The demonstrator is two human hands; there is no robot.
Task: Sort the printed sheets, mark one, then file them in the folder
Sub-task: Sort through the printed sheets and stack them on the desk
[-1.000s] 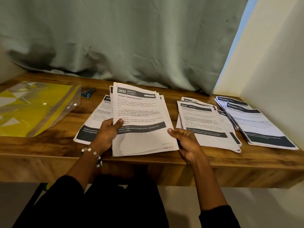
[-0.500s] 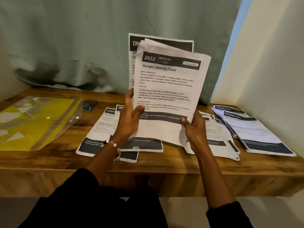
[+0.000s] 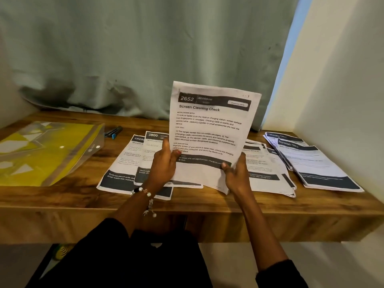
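Note:
I hold a stack of printed sheets (image 3: 209, 125) upright over the desk; its front page reads "2652 Screen Cleaning Check". My left hand (image 3: 164, 165) grips its lower left edge, thumb on the front. My right hand (image 3: 235, 173) grips the lower right edge. Two loose sheets (image 3: 126, 163) lie flat under my left hand. A second pile (image 3: 264, 169) lies right of my hands, and a third pile (image 3: 311, 163) sits at the far right. The clear yellow folder (image 3: 45, 150) lies at the left. A dark pen with a blue cap (image 3: 113, 133) rests behind it.
The wooden desk (image 3: 207, 204) runs wall to wall. A grey-green curtain (image 3: 145, 55) hangs behind it and a pale wall (image 3: 342, 80) closes the right side. My dark sleeves and lap fill the bottom of the view.
I lifted the stack off the desk and stood it upright, then lowered it nearer the desktop with its sheets squared together. Two sheets that lay beneath are uncovered.

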